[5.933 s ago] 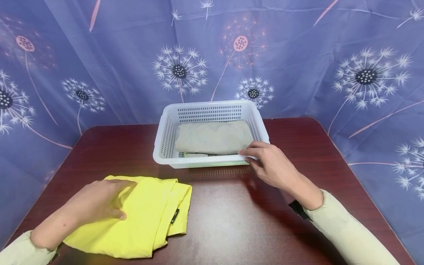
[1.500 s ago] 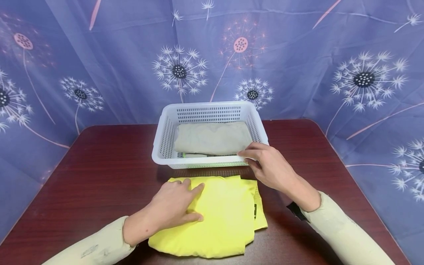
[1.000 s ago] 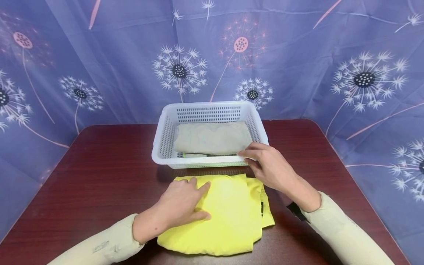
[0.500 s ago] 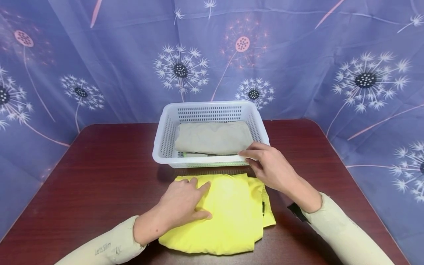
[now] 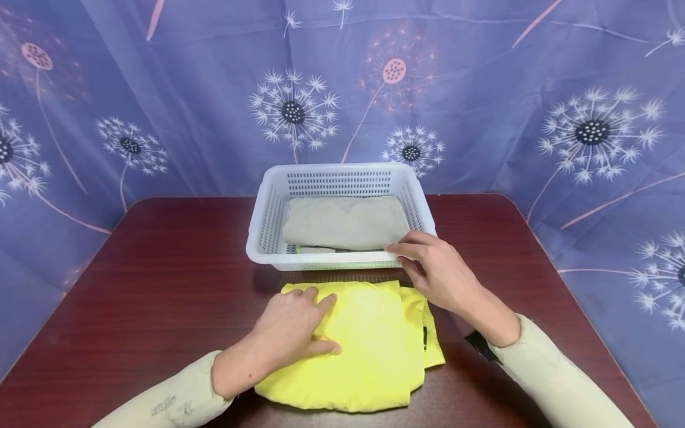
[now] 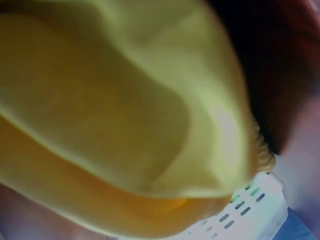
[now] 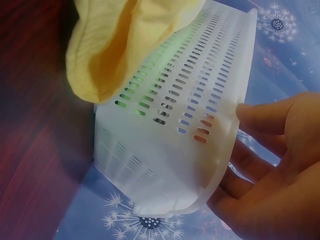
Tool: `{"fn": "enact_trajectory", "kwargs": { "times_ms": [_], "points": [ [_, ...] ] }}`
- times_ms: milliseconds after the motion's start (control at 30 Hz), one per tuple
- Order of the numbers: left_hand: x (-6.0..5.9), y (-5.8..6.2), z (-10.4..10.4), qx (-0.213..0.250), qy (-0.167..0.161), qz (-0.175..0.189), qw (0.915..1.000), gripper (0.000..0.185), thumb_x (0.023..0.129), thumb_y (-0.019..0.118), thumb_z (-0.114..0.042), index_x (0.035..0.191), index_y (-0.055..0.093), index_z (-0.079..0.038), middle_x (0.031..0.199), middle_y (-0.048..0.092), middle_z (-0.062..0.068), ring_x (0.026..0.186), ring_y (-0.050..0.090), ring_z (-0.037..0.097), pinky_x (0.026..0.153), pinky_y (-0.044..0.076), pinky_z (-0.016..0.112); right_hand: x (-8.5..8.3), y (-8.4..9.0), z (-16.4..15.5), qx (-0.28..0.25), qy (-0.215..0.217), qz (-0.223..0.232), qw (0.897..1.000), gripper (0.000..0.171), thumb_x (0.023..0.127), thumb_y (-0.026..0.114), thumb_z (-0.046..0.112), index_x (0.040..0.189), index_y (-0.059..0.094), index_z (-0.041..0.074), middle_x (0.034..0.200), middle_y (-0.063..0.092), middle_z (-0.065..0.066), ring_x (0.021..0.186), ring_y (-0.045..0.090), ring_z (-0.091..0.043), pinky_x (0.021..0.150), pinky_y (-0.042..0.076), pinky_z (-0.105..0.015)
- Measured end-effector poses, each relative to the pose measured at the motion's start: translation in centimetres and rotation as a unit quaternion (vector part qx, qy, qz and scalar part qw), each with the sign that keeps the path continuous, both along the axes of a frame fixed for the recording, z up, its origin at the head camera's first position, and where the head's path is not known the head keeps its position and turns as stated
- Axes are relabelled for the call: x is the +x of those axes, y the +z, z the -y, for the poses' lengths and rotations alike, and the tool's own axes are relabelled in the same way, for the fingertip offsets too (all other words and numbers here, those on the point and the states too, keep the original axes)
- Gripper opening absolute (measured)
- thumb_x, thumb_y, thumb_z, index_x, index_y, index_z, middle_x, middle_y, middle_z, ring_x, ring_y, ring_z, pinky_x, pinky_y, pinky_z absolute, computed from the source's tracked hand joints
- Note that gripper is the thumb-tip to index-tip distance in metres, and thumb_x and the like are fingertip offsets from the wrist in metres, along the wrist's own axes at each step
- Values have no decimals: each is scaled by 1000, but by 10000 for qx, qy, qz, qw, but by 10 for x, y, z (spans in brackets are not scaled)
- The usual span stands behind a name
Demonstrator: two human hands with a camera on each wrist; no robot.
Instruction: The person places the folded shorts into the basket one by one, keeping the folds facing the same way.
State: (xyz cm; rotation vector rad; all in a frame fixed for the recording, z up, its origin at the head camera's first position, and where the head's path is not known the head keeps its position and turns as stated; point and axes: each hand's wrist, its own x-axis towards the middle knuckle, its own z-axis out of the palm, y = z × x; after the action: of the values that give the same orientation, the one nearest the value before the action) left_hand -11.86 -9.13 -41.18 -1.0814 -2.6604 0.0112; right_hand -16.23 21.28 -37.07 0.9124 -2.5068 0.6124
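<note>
Head view shows it best: a white slotted basket (image 5: 270, 223) sits toward the far middle of the dark red tabletop (image 5: 160, 261), and I'll place everything off that basket. Inside it lies a folded beige cloth (image 5: 345, 221), with something else peeking out under its near edge, too small to make out.

Just in front of the basket, on the side nearer the person, is a folded yellow garment (image 5: 374, 345). It lies flat, its far edge close to the basket's near wall but not touching as far as I can see. There's a small dark tag (image 5: 425, 336) on its right fold.

The left hand (image 5: 291, 333) rests flat on the garment's left part, fingers straight, grip released, just pressing down. The right hand (image 5: 436, 273) is at the basket's near right corner, thumb and fingers curled round the rim, so that grip is grasping the basket. The right wrist view backs this up, fingertips (image 7: 250, 112) on the rim.

Left wrist view is mostly blurry yellow fabric. Behind the basket hangs a purple dandelion-print curtain (image 5: 481, 89).
</note>
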Motion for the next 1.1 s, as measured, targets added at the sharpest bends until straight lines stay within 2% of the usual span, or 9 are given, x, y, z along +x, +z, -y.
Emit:
{"fn": "enact_trajectory", "kwargs": {
  "times_ms": [300, 567, 733, 900, 1100],
  "points": [
    [-1, 3, 0, 27, 138, 254, 9996, 81, 72, 80, -79, 124, 73, -17, 110, 75, 10, 82, 72, 31, 57, 57, 43, 1, -8, -2, -468, -86, -185, 9987, 27, 87, 80, -5, 112, 81, 6, 107, 75, -3, 90, 67, -17, 70, 54, -37],
    [-3, 7, 5, 100, 187, 442, 9988, 77, 74, 79, -79, 119, 74, -16, 113, 75, 6, 80, 73, 28, 56, 57, 43, 5, -9, -4, -595, -171, -390, 9973, 23, 85, 78, -5, 104, 81, 8, 107, 71, -4, 92, 67, -18, 73, 55, -36],
    [-3, 11, 8, 197, 256, 717, 9969, 67, 78, 82, -72, 116, 74, -17, 113, 74, 5, 81, 72, 26, 57, 56, 42, 9, -7, -6, -702, -204, -570, 9957, 17, 85, 76, -3, 96, 81, 8, 108, 70, -3, 96, 65, -18, 78, 52, -30],
    [-4, 14, 12, 421, 321, 899, 9945, 54, 82, 85, -63, 110, 72, -19, 111, 73, 1, 81, 71, 23, 55, 52, 37, 15, -6, -8, -741, -383, -567, 9949, 13, 84, 77, -2, 91, 79, 8, 108, 68, -4, 99, 63, -20, 83, 50, -33],
    [-2, 21, 15, 507, 648, 959, 9920, 54, 83, 87, -54, 122, 74, -19, 120, 72, -2, 94, 74, 22, 64, 57, 39, 22, -4, -11, -760, -469, -640, 9940, 15, 82, 78, -3, 90, 78, 10, 108, 67, -4, 100, 61, -23, 85, 47, -32]
  ]
}}
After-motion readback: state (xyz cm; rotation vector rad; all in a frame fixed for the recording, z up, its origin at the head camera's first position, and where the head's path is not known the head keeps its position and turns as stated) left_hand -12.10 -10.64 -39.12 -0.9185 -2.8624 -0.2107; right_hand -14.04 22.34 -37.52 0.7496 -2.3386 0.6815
